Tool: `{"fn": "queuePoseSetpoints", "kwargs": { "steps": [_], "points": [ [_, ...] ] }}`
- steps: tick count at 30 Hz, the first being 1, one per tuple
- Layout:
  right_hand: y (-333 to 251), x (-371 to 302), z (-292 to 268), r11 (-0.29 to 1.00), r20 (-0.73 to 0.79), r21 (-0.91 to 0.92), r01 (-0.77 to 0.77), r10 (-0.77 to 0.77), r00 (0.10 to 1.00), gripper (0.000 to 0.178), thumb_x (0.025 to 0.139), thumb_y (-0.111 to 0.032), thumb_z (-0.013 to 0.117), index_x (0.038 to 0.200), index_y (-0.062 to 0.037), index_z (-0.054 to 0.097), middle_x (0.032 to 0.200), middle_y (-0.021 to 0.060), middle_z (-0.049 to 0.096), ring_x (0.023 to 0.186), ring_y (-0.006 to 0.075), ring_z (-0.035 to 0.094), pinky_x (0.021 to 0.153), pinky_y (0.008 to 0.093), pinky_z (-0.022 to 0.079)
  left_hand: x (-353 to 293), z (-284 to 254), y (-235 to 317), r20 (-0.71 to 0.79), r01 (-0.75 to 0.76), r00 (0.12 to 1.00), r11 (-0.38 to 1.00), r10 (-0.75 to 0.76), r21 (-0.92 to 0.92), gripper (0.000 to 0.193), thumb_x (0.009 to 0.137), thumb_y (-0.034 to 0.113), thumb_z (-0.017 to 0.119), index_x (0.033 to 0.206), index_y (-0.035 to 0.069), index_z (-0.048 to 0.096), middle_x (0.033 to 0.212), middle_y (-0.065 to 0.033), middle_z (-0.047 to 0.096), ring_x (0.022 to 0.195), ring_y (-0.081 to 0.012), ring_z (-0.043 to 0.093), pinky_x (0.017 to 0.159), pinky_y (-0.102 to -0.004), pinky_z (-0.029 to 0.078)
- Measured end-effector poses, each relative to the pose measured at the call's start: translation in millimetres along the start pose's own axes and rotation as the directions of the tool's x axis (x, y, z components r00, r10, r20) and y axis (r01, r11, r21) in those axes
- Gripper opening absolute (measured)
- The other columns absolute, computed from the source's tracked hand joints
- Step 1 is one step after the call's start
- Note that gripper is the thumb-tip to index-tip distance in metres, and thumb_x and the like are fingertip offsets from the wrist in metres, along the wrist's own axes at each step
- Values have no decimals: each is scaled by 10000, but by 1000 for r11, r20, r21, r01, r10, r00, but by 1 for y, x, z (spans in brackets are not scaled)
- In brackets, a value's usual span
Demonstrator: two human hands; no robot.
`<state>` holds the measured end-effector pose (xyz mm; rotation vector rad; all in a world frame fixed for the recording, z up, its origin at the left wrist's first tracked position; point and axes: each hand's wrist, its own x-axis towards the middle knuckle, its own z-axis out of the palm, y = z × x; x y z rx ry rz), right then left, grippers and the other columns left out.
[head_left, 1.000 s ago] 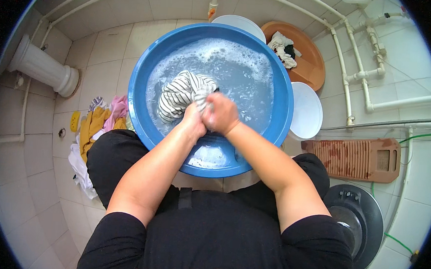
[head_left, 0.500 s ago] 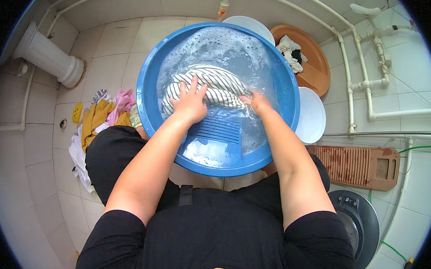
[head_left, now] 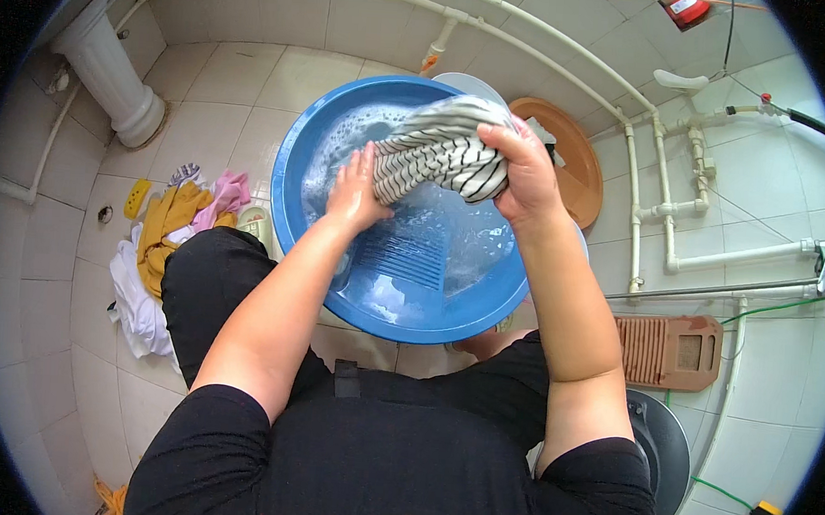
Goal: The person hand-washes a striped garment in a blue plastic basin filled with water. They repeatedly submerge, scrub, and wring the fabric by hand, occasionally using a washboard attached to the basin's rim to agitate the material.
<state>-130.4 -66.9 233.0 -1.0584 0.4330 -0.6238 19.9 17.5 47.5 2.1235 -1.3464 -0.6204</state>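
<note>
A striped black-and-white cloth [head_left: 442, 155] is bunched up and raised over the soapy water of a large blue basin [head_left: 282, 202]. My right hand [head_left: 528, 175] is closed around its right end, the thumb on top. At the cloth's left end, my left hand [head_left: 358, 193] rests with fingers stretched out against the fabric. A ridged blue washboard surface [head_left: 401, 257] slopes along the basin's near side, just below the cloth.
Mustard, pink and white clothes [head_left: 174, 224] lie on the tiled floor at left, beside a yellow brush-like object [head_left: 136, 198]. Behind the basin at right stands a brown basin [head_left: 582, 188] with cloth inside. A brown washboard [head_left: 671, 352] lies near my right elbow; white pipes [head_left: 630, 205] line the wall.
My right hand has lifted the cloth's right end out of the water, up and slightly right. My left hand has shifted to its left end. The whole view has tilted a little.
</note>
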Motion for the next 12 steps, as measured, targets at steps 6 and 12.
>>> {"fn": "queuePoseSetpoints", "kwargs": {
  "steps": [6,12],
  "points": [
    [-39,-22,48,993,112,70,99,-106,988,369,744,-45,548,1095,57,501,1006,143,599,901,207,596,816,320,474,11,-19,8,-223,-320,935,926,275,-200,1072,505,297,814,1373,124,209,1348,-185,317,1223,-312,355,996,-371,329],
    [-39,-42,14,990,203,5,143,-141,969,544,706,-183,569,1161,81,435,1092,237,548,1029,359,543,929,401,412,9,-27,14,251,36,959,822,132,-569,531,689,180,671,1186,109,497,1214,-153,488,1166,-238,425,1000,-350,319]
  ]
}}
